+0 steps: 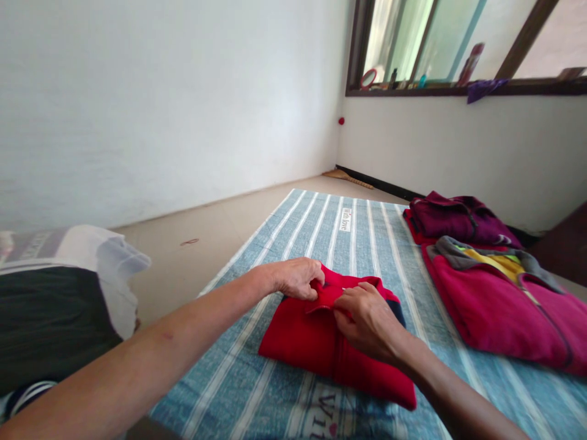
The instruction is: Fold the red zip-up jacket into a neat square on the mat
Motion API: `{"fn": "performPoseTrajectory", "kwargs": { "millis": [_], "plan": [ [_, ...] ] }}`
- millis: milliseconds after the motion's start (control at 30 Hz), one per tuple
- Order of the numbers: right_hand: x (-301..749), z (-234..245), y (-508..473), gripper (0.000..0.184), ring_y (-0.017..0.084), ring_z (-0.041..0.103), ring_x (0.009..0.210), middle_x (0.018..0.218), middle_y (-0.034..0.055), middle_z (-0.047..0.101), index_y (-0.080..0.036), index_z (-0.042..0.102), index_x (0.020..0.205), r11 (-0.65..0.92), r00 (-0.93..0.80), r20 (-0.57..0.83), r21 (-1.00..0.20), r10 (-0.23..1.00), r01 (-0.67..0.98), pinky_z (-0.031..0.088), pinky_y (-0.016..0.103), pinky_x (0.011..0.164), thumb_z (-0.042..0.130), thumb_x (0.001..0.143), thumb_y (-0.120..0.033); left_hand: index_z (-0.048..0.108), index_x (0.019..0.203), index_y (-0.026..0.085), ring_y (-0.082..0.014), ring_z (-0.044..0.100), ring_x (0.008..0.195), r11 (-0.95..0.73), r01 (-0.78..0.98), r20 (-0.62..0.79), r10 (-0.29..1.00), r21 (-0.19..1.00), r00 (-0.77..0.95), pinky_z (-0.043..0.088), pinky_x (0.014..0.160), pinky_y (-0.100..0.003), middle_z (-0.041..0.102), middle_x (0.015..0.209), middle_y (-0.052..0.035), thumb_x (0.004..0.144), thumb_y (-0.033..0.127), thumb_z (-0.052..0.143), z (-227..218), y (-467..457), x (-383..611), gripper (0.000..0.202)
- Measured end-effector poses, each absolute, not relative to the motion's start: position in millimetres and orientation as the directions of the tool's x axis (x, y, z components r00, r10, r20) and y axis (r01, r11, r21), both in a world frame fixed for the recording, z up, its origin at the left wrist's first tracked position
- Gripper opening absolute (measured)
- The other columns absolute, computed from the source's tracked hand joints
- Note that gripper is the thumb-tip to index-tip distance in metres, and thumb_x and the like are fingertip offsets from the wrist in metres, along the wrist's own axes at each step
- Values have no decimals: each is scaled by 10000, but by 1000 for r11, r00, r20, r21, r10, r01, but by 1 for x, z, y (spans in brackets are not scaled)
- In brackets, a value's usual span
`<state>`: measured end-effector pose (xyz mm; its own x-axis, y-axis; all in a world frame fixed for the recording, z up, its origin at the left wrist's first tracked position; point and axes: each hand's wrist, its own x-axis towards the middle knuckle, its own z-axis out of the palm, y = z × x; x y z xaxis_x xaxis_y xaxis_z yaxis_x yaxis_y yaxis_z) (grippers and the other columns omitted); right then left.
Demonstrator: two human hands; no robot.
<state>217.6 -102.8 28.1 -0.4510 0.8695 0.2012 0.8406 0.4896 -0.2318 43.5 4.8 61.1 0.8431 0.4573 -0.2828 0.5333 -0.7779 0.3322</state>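
A folded red fleece garment lies on a blue-and-white striped mattress cover, with a dark navy edge showing along its top right. My left hand pinches the upper edge of its collar. My right hand is closed on the front of the collar, just below and to the right of my left hand. The fingers of both hands hide part of the collar and the neck opening.
To the right of the red garment lie a folded maroon jacket and a pink fleece with a grey collar. A dark and white bundle sits at the left on the tiled floor. A broom lies against the far wall.
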Motion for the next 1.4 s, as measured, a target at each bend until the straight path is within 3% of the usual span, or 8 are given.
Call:
{"fn": "performPoseTrajectory", "kwargs": {
  "millis": [100, 200, 467, 667, 1000, 1200, 1400],
  "plan": [
    [211, 38, -101, 360, 162, 567, 707, 708, 30, 657, -192, 642, 673, 379, -349, 153, -277, 925, 883, 338, 322, 779, 445, 917, -369, 590, 651, 161, -127, 516, 645, -765, 542, -291, 461, 349, 838, 397, 613, -210, 541, 673, 34, 651, 155, 600, 61, 5, 45, 11],
    [198, 40, -96, 498, 224, 608, 787, 766, 94, 692, -170, 684, 702, 251, -234, 105, -202, 967, 947, 339, 381, 833, 387, 923, -503, 568, 608, 165, -118, 498, 592, -748, 559, -322, 462, 358, 826, 374, 569, -201, 516, 590, 49, 640, 137, 606, 61, 6, 48, 57],
    [192, 34, -87, 305, 246, 631, 846, 834, 104, 715, -158, 699, 741, 286, -285, 26, -170, 958, 943, 343, 408, 888, 481, 859, -335, 582, 581, 163, -109, 481, 558, -730, 538, -302, 447, 421, 842, 361, 543, -184, 509, 536, 55, 644, 124, 610, 60, 12, 47, 79],
    [196, 34, -85, 228, 251, 634, 865, 853, 102, 714, -159, 700, 780, 295, -303, -12, -198, 953, 935, 368, 397, 860, 541, 845, -308, 628, 679, 152, -103, 493, 616, -721, 545, -271, 474, 427, 838, 357, 558, -164, 543, 641, 48, 661, 97, 618, 53, 16, 45, 59],
    [193, 34, -84, 207, 218, 632, 838, 804, 82, 716, -166, 699, 713, 296, -307, -9, -234, 952, 926, 357, 378, 892, 597, 849, -284, 604, 620, 133, -115, 509, 652, -748, 516, -245, 455, 417, 856, 379, 596, -175, 544, 649, 38, 622, 20, 594, 48, 16, 45, 113],
    [195, 31, -84, 263, 239, 634, 840, 817, 92, 718, -169, 703, 735, 331, -337, 10, -223, 941, 917, 368, 397, 868, 569, 868, -353, 638, 673, 155, -120, 525, 648, -756, 520, -298, 430, 397, 852, 400, 617, -182, 581, 644, 49, 609, 8, 577, 55, 12, 48, 172],
    [202, 42, -89, 353, 200, 613, 731, 717, 50, 692, -193, 701, 713, 338, -339, 48, -291, 940, 895, 382, 364, 817, 536, 876, -459, 635, 707, 178, -134, 546, 667, -788, 525, -333, 425, 322, 842, 407, 633, -201, 621, 694, 46, 617, 113, 674, 72, -3, 57, 118]
  ]
}}
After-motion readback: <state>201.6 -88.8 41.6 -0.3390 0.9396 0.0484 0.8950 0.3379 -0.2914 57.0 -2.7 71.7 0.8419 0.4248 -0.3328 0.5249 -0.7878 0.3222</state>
